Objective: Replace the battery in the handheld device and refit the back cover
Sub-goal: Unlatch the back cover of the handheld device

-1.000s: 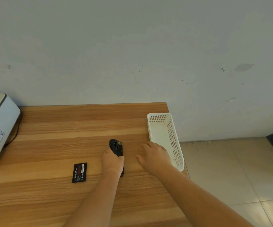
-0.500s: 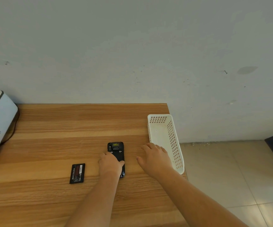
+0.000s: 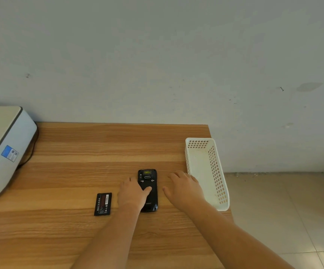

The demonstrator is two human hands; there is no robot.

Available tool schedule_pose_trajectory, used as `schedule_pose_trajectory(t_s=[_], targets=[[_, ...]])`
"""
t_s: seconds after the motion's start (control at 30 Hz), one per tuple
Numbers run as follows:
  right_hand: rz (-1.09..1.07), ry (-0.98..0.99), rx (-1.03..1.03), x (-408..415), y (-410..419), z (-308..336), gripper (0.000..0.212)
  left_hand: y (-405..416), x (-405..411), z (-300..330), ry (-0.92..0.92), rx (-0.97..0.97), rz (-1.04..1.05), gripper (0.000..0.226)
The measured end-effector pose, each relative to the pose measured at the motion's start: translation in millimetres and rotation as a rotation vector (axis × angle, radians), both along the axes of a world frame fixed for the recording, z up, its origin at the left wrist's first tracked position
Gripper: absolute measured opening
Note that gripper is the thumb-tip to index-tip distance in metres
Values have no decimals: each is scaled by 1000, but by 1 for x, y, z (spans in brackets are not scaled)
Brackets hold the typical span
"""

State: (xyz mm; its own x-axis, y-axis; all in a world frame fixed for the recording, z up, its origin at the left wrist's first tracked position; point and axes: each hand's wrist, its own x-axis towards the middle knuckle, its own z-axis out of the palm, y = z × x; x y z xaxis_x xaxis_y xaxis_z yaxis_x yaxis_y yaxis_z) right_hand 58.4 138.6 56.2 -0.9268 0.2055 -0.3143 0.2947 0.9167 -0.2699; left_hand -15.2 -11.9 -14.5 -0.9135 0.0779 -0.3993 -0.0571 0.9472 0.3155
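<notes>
The black handheld device (image 3: 148, 177) lies flat on the wooden table (image 3: 79, 152), back side up, with its scanner window at the far end. My left hand (image 3: 132, 195) rests over its left edge, thumb pressing on the back cover. My right hand (image 3: 184, 189) lies flat on the table just right of the device, fingers spread, not touching it. A loose black battery (image 3: 103, 204) with a red label lies on the table left of my left hand.
A white perforated plastic basket (image 3: 215, 171) stands at the table's right edge, close to my right hand. A grey-white printer (image 3: 4, 150) with a cable fills the left end. A wall runs behind the table; tiled floor lies to the right.
My left hand has laid the device down from a tilted hold to flat on the table and now rests on it. My right hand stayed on the table.
</notes>
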Motion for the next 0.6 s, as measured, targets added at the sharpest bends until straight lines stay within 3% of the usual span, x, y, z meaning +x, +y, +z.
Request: schedule_pose_trajectory(t_s=[0.27,0.6], targets=[[25,-54,-34,-16,-32,-26,42,-43,-19,13,128,-72,-334,56],[-81,-106,-81,-15,-35,-59,41,-59,-13,-4,82,-42,-567,47]])
